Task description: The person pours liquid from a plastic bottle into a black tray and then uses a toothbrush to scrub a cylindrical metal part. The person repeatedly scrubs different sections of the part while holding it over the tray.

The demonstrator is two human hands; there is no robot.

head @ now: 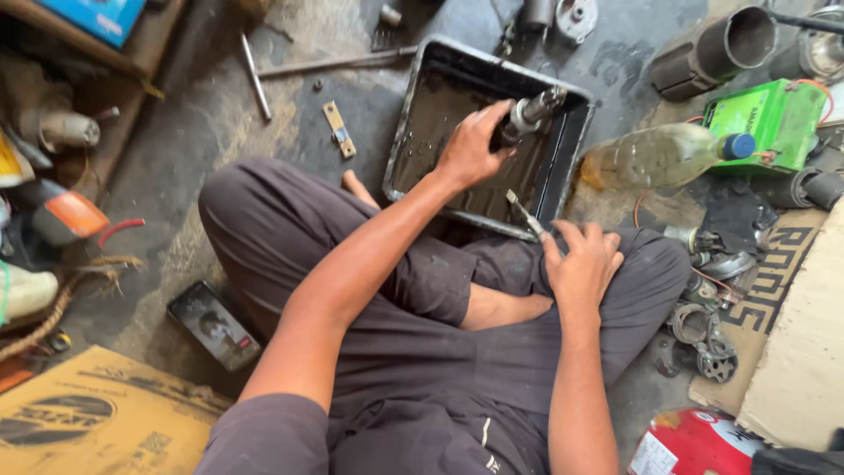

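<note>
Head view, looking down on crossed legs on a stained concrete floor (220, 114). Left hand (470, 149) stretched forward on a nearly straight arm, fingers wrapped shut around a greasy metal shaft part (527, 114), tilted, its lighter end pointing up and to the right above the tray. Right hand (582, 264) drawn in over the right knee, elbow bent, fingers pinched closed on the handle of a small brush (526, 214), its tip aimed up and left toward the tray's near rim.

Black rectangular metal tray (571, 145) on the floor just beyond the knees, holding a shallow layer of dark oily liquid. Clear plastic bottle (659, 154) with a blue cap lying on its side just right of the tray, yellowish liquid inside. Green box-shaped battery (765, 119) beside the bottle's cap. Dark cylinder sleeve (716, 48) open-mouthed farther back.
</note>
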